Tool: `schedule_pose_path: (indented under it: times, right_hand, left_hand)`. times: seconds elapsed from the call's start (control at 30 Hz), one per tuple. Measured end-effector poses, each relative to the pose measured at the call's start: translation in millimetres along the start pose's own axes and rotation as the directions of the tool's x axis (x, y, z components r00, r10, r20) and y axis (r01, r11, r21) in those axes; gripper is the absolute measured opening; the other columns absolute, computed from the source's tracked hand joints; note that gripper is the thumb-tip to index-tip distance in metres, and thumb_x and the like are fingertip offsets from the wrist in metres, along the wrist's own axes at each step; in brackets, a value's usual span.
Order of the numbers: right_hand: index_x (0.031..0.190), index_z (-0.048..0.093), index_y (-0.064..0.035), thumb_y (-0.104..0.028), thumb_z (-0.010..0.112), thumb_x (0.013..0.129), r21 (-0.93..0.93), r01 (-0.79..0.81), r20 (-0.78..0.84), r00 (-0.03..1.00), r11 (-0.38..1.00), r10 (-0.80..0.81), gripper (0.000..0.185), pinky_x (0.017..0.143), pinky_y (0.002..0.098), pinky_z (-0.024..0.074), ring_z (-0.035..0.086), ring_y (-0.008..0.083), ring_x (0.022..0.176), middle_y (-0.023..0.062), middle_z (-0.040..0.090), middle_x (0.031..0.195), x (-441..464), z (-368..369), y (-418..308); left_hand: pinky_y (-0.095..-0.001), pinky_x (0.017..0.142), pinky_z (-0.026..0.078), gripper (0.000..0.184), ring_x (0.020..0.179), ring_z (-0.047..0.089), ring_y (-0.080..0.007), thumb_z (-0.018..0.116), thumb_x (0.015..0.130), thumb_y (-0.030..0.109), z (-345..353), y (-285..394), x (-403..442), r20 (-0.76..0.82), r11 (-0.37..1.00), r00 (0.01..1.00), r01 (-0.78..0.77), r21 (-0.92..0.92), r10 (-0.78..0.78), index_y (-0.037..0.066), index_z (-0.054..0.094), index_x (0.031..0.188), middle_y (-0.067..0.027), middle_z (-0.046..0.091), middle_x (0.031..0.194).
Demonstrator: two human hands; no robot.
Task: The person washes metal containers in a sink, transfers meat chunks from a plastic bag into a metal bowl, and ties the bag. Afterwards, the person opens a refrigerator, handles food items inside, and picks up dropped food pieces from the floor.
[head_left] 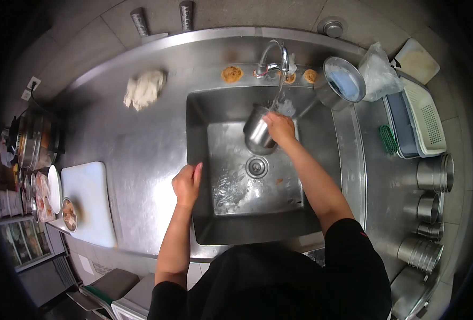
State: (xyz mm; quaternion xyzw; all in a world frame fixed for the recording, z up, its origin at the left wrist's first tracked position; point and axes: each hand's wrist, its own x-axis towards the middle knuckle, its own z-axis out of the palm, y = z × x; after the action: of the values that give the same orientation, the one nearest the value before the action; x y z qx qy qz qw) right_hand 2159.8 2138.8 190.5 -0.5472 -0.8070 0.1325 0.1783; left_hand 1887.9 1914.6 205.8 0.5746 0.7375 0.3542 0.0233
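My right hand (pixel 280 128) grips the rim of a cylindrical stainless steel pot (pixel 257 134) inside the sink. The pot is tilted, its mouth toward the faucet (pixel 284 58), and water runs down at its rim. My left hand (pixel 187 185) hangs by the left edge of the sink (pixel 207 229), fingers curled in with the thumb on top; I see nothing in it. Below the pot lies the round drain (pixel 256 167), with wet patches and small food scraps on the sink floor.
A crumpled cloth (pixel 144 89) lies on the counter at the upper left, a white cutting board (pixel 89 197) at the left. Right of the faucet stand a steel container (pixel 343 82) and a plastic bag (pixel 379 74). Several steel pots (pixel 434 173) line the right side.
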Motion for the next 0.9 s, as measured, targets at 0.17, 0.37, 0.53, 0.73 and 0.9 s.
schedule_pose_path:
  times: [0.17, 0.37, 0.53, 0.73, 0.9]
  right_hand:
    - [0.092, 0.065, -0.0105, -0.033, 0.056, 0.094, -0.037, -0.026, 0.179, 0.983, 0.999, 0.032, 0.025, 0.084, 0.0469, 0.0489, 0.065, 0.0347, 0.095, 0.0136, 0.069, 0.096, 11, 17, 16]
    - [0.102, 0.07, -0.0147, -0.035, 0.052, 0.096, -0.129, -0.162, 0.241, 0.952, 0.978, 0.189, 0.027, 0.087, 0.0458, 0.0496, 0.065, 0.0339, 0.1, 0.0142, 0.07, 0.104, 22, 2, 12]
    - [0.101, 0.069, -0.0146, -0.038, 0.051, 0.097, -0.059, -0.172, 0.231, 0.956, 0.983, 0.181, 0.03, 0.088, 0.0456, 0.0507, 0.066, 0.0336, 0.1, 0.0121, 0.071, 0.101, 33, -14, -7]
    - [0.097, 0.07, -0.0137, -0.047, 0.057, 0.091, -0.037, -0.189, 0.199, 0.961, 0.981, 0.192, 0.036, 0.086, 0.0459, 0.0514, 0.066, 0.0359, 0.095, 0.0137, 0.071, 0.097, 56, -36, -30]
    - [0.092, 0.07, -0.0064, -0.053, 0.063, 0.086, 0.183, -0.228, 0.199, 0.961, 0.956, 0.191, 0.047, 0.082, 0.0426, 0.0517, 0.068, 0.0336, 0.091, 0.0166, 0.071, 0.091, 63, -45, -22]
  left_hand:
    - [-0.0403, 0.049, 0.042, 0.034, 0.053, 0.053, -0.0337, 0.071, 0.089, 0.026, 2, 0, 4, -0.018, 1.0, 1.0, -0.01, -0.013, 0.01, 0.006, 0.056, 0.065, -0.0126, 0.056, 0.062]
    - [-0.0409, 0.05, 0.042, 0.035, 0.053, 0.053, -0.0337, 0.071, 0.089, 0.027, 3, -1, 5, -0.027, 1.0, 0.999, -0.025, -0.009, 0.025, 0.006, 0.056, 0.066, -0.0128, 0.055, 0.062]
    - [-0.0412, 0.05, 0.04, 0.038, 0.052, 0.05, -0.0341, 0.07, 0.09, 0.027, 1, 3, 3, -0.027, 0.999, 1.0, -0.004, -0.034, 0.003, 0.005, 0.053, 0.064, -0.0132, 0.054, 0.062]
    - [-0.0413, 0.05, 0.041, 0.039, 0.052, 0.051, -0.0336, 0.07, 0.089, 0.028, 2, 0, 2, -0.01, 1.0, 1.0, 0.003, -0.013, -0.003, 0.006, 0.052, 0.063, -0.0126, 0.054, 0.061]
    - [-0.0412, 0.05, 0.041, 0.039, 0.052, 0.051, -0.0335, 0.07, 0.09, 0.028, 3, 2, 2, -0.019, 1.0, 1.0, 0.005, -0.014, -0.005, 0.006, 0.053, 0.063, -0.0124, 0.054, 0.061]
